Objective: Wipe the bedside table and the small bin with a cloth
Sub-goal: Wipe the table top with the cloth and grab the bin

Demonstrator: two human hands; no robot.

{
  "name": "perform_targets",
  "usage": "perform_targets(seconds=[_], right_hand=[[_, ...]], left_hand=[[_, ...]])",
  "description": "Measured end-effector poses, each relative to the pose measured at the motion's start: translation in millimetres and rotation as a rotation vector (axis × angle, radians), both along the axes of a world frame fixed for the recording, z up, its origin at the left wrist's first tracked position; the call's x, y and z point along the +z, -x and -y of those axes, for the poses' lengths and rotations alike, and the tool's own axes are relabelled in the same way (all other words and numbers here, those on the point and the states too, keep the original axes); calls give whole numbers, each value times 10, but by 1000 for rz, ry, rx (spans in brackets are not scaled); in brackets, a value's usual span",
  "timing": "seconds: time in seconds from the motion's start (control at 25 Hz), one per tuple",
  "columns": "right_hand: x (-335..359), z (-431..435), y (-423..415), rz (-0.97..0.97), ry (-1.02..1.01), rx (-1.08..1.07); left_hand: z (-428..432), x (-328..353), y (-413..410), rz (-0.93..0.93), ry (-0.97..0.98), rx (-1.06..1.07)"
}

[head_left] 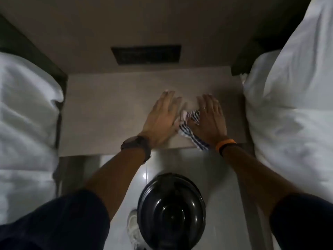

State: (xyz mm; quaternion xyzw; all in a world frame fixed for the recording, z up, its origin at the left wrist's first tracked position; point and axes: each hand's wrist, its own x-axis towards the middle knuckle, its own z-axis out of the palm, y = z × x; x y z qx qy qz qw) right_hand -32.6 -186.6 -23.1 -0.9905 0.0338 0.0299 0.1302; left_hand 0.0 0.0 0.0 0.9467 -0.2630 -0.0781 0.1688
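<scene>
The beige bedside table [100, 112] fills the middle of the view. A blue-and-white striped cloth [189, 121] lies on its front right part. My left hand [160, 118] and my right hand [209, 118] press flat on the cloth side by side, fingers stretched forward. The cloth shows between the two hands, and one end hangs over the table's front edge by my right wrist. The small bin [171, 210], black and glossy with a round domed lid, stands on the floor below the table's front edge, between my forearms.
White bedding [25, 112] lies close on the left of the table, and more white bedding [292, 98] on the right. A dark rectangular panel [146, 55] sits in the wall behind the table. A white shoe [132, 230] rests on the pale tiled floor beside the bin.
</scene>
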Motion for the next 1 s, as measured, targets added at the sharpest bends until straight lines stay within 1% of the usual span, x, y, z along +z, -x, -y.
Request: perform_targets(seconds=[0.08,0.12,0.16,0.2,0.24,0.28,0.36,0.44,0.48,0.56,0.64,0.68,0.76,0.84,0.88,0.92,1.0], right_hand=[[-530,149,45,-102,-37,0],[-735,189,74,-153,-43,7],[-866,196,126,-175,-54,37],[-1088,212,169,-114,-73,62],[-1222,189,214,-37,-88,62],[-1337,158,255,45,-102,39],[-1448,90,401,140,-123,-36],[-1415,17,435,143,-186,-98],[-1350,-35,479,145,-223,-138],[-1240,-25,454,166,-280,-180],[-1105,4,498,151,-399,-230],[-1035,20,623,130,-487,-271],[-948,44,1042,90,-692,-376],[-943,80,1593,52,-823,-493],[-980,111,1889,27,-842,-549],[-1043,149,2132,-4,-860,-603],[-1234,184,2579,-79,-920,-705]], left_hand=[[223,-515,-2,-167,80,-40],[320,-689,-22,-241,89,-55],[404,-804,-54,-299,79,-83],[503,-983,-82,-314,90,-111],[568,-1101,-82,-324,118,-115],[599,-1194,-82,-296,152,-89],[654,-1336,52,-235,242,-28],[686,-1283,105,-164,271,43],[711,-1235,140,-154,254,63],[733,-1177,44,-157,230,67],[681,-1102,83,-167,262,66],[624,-1051,273,-173,295,68],[481,-998,935,-209,398,119],[345,-1036,1859,-349,428,163],[305,-1111,2332,-426,370,142],[290,-1229,2732,-453,259,97],[333,-1551,3400,-444,-99,-46]])
